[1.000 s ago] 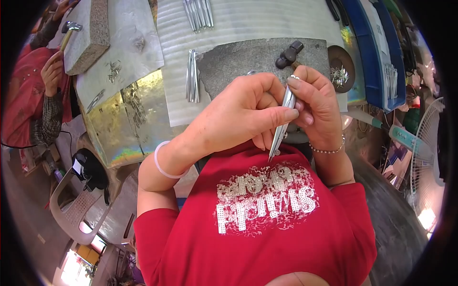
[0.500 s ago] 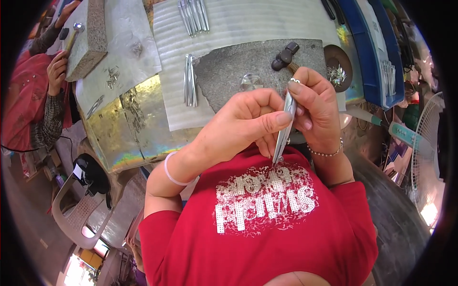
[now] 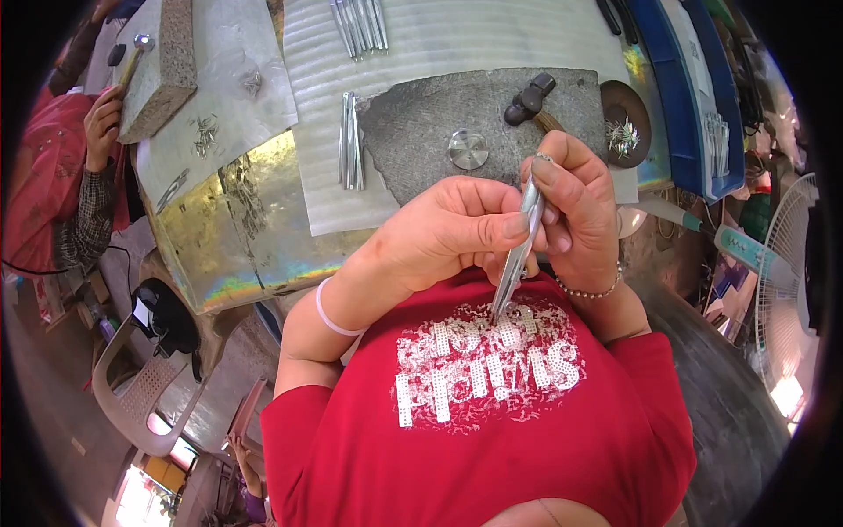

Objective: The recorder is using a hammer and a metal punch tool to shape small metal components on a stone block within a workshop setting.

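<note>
In front of my red shirt, a slim silver metal tool (image 3: 509,279) with long narrow arms slants down toward me. My left hand (image 3: 461,221) pinches its middle between thumb and fingers. Closed around the upper end is my right hand (image 3: 581,189), thumb against forefinger. A tiny shiny bit shows at those right fingertips; I cannot make out what it is. Beyond my hands lies a grey stone slab (image 3: 399,123), bearing a round metal disc (image 3: 468,149) and a dark-headed hammer (image 3: 529,100). The hammer's handle runs down behind my right hand.
Silver strips (image 3: 350,145) lie left of the slab, more strips (image 3: 360,26) farther back. A brown bowl (image 3: 625,98) of small shiny pieces and a blue tray (image 3: 663,88) stand right. Far right is a fan (image 3: 781,272). At left, a co-worker's hand (image 3: 103,132) grips another hammer.
The tool has swung slightly, its lower end shifting left. My hands have dropped a little, and the disc on the slab shows whole now. Both hands keep their hold.
</note>
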Tool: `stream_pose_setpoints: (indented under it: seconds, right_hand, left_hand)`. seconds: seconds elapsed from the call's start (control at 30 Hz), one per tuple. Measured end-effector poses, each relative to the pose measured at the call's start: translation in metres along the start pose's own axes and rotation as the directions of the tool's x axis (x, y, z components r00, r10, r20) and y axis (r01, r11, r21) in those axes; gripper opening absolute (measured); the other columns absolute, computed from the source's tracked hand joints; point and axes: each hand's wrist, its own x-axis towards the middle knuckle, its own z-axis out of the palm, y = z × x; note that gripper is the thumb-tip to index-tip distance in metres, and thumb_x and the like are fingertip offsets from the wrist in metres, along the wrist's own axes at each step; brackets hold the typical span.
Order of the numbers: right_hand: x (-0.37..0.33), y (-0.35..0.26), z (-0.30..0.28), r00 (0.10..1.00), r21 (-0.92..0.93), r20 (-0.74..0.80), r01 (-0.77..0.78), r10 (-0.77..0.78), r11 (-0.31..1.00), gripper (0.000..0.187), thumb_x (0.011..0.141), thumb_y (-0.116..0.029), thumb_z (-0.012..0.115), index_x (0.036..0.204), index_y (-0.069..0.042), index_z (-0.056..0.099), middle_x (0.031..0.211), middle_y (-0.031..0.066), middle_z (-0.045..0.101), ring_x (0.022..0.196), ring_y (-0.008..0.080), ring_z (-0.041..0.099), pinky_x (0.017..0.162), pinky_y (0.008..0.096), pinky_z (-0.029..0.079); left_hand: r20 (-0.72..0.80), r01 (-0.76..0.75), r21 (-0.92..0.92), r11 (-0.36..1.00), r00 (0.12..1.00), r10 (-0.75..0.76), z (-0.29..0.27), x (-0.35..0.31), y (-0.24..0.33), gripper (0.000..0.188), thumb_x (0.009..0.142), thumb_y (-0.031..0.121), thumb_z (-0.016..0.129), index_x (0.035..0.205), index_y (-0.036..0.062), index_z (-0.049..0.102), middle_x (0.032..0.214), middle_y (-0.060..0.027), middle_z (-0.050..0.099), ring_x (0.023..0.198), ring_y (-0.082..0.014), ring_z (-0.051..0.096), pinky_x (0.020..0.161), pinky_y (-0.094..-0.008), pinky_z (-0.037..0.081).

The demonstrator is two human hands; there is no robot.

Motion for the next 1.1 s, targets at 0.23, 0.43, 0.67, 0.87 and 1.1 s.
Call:
stream_pose_setpoints:
  seconds: [0.23,0.43,0.67,0.87,1.1]
  right_hand:
    - [0.000,0.009,-0.002,1.000,0.026,-0.016,0.027,-0.026,0.999,0.013,0.089,-0.010,0.056,0.078,-0.006,0.051,0.060,0.0002,0.052,0.040,0.0004,0.038,0.033,0.0147,0.025]
    - [0.001,0.011,0.000,1.000,0.028,-0.021,0.021,-0.020,0.999,0.012,0.089,-0.009,0.056,0.079,-0.005,0.051,0.060,0.0004,0.052,0.039,0.0011,0.039,0.034,0.0144,0.026]
    - [0.000,0.014,0.001,0.993,-0.077,-0.033,0.113,-0.116,0.991,0.011,0.087,-0.009,0.058,0.081,-0.005,0.050,0.060,0.0007,0.053,0.040,0.0014,0.040,0.034,0.0147,0.027]
    - [0.006,0.012,-0.002,0.999,-0.024,0.005,0.036,-0.036,0.999,0.011,0.088,-0.010,0.058,0.080,-0.005,0.051,0.060,0.0005,0.052,0.041,0.0015,0.041,0.035,0.0147,0.027]
    - [0.008,0.013,-0.004,0.999,0.013,-0.006,-0.050,0.050,0.999,0.012,0.088,-0.010,0.057,0.078,-0.005,0.052,0.062,0.0005,0.052,0.041,0.0016,0.041,0.034,0.0148,0.028]
  left_hand:
    - [0.052,0.008,-0.059,0.998,0.999,-0.005,-0.012,0.000,-0.005,0.030,0.086,0.018,0.062,0.105,-0.0043,0.056,0.090,-0.0097,0.065,0.077,-0.0202,0.065,0.072,-0.0297,0.053]
    - [0.115,0.013,-0.145,0.989,0.993,0.004,-0.019,-0.001,-0.010,0.034,0.086,0.021,0.062,0.108,-0.0039,0.055,0.092,-0.0096,0.065,0.076,-0.0202,0.065,0.072,-0.0298,0.053]
    - [0.077,-0.011,-0.074,0.997,0.997,0.017,-0.016,-0.004,-0.007,0.033,0.085,0.020,0.063,0.107,-0.0029,0.055,0.093,-0.0092,0.065,0.077,-0.0203,0.065,0.070,-0.0291,0.053]
    - [0.085,-0.001,-0.114,0.993,0.996,0.010,-0.017,-0.001,-0.007,0.031,0.086,0.019,0.063,0.106,-0.0026,0.055,0.092,-0.0086,0.065,0.078,-0.0209,0.065,0.070,-0.0296,0.053]
    - [0.023,-0.011,-0.150,0.989,1.000,0.015,-0.017,0.000,-0.012,0.024,0.087,0.022,0.061,0.099,0.0006,0.059,0.090,-0.0077,0.066,0.069,-0.0130,0.062,0.058,-0.0218,0.048]
